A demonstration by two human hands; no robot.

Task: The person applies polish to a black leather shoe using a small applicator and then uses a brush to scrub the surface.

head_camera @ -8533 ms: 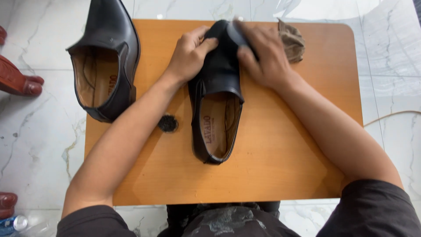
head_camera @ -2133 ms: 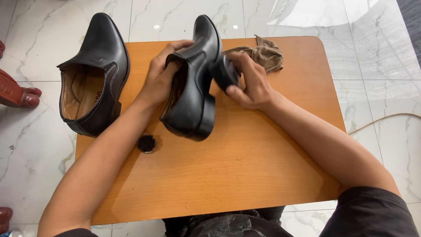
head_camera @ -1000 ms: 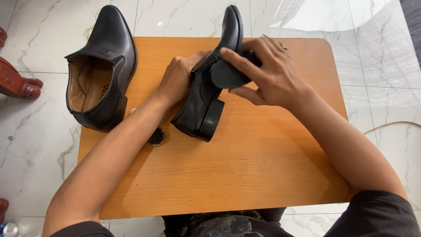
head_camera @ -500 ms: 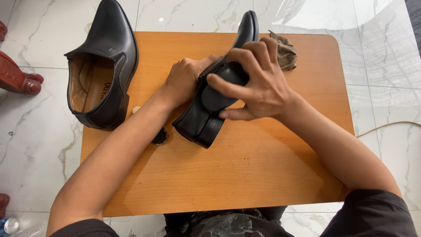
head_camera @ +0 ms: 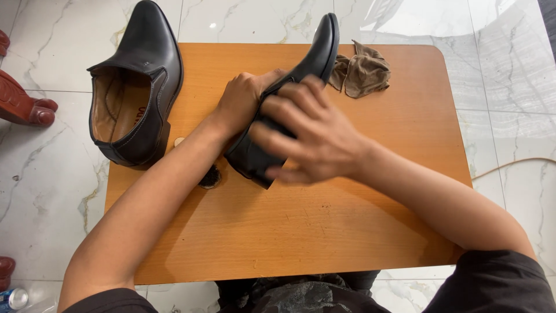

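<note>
- Now, the black shoe (head_camera: 315,55) is tipped on its side near the middle of the wooden table (head_camera: 324,232), toe pointing away, heel end toward the person.
- The left hand (head_camera: 243,104) grips it at the opening, fingers curled tight around the upper.
- The right hand (head_camera: 313,139) lies across the heel end, fingers spread and a little blurred; whether it holds a cloth or pad underneath, I cannot tell.
- Just beside the left forearm sits a small dark round thing (head_camera: 209,177), possibly a polish tin or dauber, partly hidden.
- A crumpled brown rag (head_camera: 362,72) lies near the toe, at the table's far side.
- The second black shoe (head_camera: 136,93) stands upright at the left corner, partly overhanging the edge.
- Risk, as I judge it: the left arm is close to that overhanging shoe, and a nudge could send it to the marble floor (head_camera: 46,191).
- Also, hard pressing on the tilted shoe could make it twist out of the left grip.
</note>
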